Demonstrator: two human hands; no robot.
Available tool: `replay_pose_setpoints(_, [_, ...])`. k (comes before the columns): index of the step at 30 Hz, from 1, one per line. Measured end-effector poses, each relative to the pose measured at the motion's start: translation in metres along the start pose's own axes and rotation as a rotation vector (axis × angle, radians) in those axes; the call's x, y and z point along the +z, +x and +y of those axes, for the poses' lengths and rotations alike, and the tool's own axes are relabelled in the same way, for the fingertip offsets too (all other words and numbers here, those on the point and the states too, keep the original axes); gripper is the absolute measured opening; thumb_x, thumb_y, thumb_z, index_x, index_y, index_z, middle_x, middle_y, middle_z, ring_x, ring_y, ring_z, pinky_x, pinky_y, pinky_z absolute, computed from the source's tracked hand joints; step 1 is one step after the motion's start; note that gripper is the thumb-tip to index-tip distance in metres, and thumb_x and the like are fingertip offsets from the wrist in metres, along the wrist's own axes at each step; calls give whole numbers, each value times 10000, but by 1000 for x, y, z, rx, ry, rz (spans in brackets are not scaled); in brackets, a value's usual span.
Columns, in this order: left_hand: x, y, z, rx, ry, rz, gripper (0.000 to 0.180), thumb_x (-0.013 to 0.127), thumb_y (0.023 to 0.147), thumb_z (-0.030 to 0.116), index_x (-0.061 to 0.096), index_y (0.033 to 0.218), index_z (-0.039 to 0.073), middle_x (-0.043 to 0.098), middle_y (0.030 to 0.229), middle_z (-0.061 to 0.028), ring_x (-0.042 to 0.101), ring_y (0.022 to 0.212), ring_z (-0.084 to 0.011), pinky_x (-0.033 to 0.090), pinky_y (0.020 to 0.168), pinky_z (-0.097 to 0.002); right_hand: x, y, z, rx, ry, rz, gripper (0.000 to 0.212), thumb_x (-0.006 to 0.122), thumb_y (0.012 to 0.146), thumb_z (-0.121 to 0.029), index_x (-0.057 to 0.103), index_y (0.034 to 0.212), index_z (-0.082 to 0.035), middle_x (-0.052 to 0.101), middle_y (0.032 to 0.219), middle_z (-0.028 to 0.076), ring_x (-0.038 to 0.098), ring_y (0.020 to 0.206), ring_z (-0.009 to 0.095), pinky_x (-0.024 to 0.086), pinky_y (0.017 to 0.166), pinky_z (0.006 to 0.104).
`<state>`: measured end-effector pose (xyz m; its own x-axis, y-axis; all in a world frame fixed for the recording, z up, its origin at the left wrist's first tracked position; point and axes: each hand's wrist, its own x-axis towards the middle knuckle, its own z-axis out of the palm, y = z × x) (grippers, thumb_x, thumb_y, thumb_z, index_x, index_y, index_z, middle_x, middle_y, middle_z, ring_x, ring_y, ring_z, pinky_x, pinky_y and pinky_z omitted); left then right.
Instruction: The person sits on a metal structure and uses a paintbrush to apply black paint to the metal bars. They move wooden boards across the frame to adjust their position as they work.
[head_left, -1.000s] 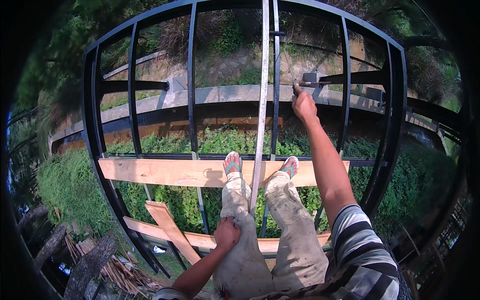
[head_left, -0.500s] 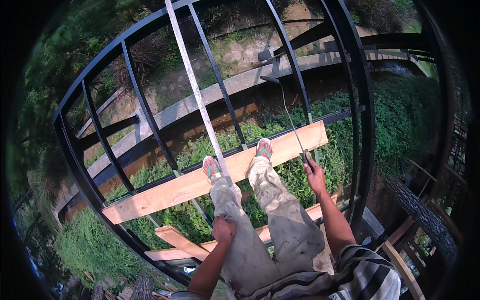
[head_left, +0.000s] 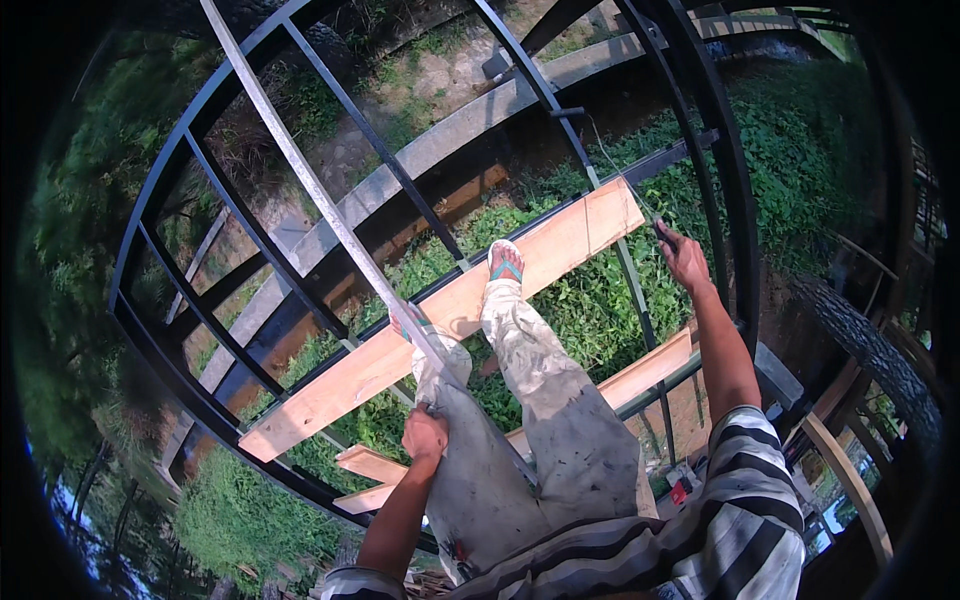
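My right hand (head_left: 684, 262) is closed round the dark handle of a paint roller (head_left: 567, 112). Its long bent wire runs away from me past the end of a wooden plank (head_left: 330, 388). The small dark roller head appears over a black metal bar (head_left: 525, 68); whether it touches is unclear. At my left knee my left hand (head_left: 425, 436) is closed, apparently pinching the cloth of my stained trouser leg (head_left: 470, 475). My sandalled feet rest on the plank, the left partly hidden by a long pale bar (head_left: 300, 165) slanting across my leg.
The black metal frame (head_left: 150, 205) curves round on the left, with open gaps between its bars. Green plants (head_left: 580, 290) and a concrete kerb (head_left: 450, 135) show below. Another plank (head_left: 650, 365) lies nearer me, and a tree trunk (head_left: 870, 340) stands at right.
My right hand has moved right and away from me, bringing the roller head over a black bar. The whole view has shifted and turned. My left hand stays at the knee.
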<state>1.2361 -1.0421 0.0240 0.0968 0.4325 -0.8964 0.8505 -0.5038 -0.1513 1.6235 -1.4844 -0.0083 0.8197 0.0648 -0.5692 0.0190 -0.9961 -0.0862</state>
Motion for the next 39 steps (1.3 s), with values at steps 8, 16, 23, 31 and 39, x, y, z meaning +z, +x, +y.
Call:
replay_pose_setpoints(8, [-4,-2,4,4,-19,55,460,622,875,321,694,1276,107,731,1186,-190,692,1113,-377,539,962,-482,65,-120,25,59,418,17,531,613,1001,-245,515,1518,-178,634,1365,230,643,1206,420,525,998,441])
replay_pose_setpoints(16, [-37,-27,-41,53,-191,162,382,581,903,324,682,1171,71,703,1202,-176,659,1138,-375,537,967,-497,55,-245,-121,205,1014,4,556,679,993,-93,471,1503,-18,585,938,19,435,608,71,376,515,240])
replay_pose_setpoints(23, [-5,-52,-74,128,-54,66,460,550,939,395,653,1288,113,667,1334,-137,524,1354,-322,418,1094,-548,2,-282,-207,-57,814,-3,503,687,979,-99,480,1424,10,627,947,87,597,715,137,496,598,283])
replay_pose_setpoints(31, [-9,-58,-159,101,-766,26,474,576,928,390,647,1313,123,670,1333,-175,622,1255,-359,482,1069,-469,-22,-286,-328,-330,757,-252,84,612,994,-96,542,951,-74,466,621,-38,396,433,39,314,391,222])
replay_pose_setpoints(39, [45,-94,-264,-171,-1221,127,482,579,969,443,632,1345,146,648,1375,-137,598,1287,-353,487,1068,-469,-42,-342,-410,-528,539,-443,179,655,995,-159,518,905,-86,462,585,-37,397,386,54,299,343,243])
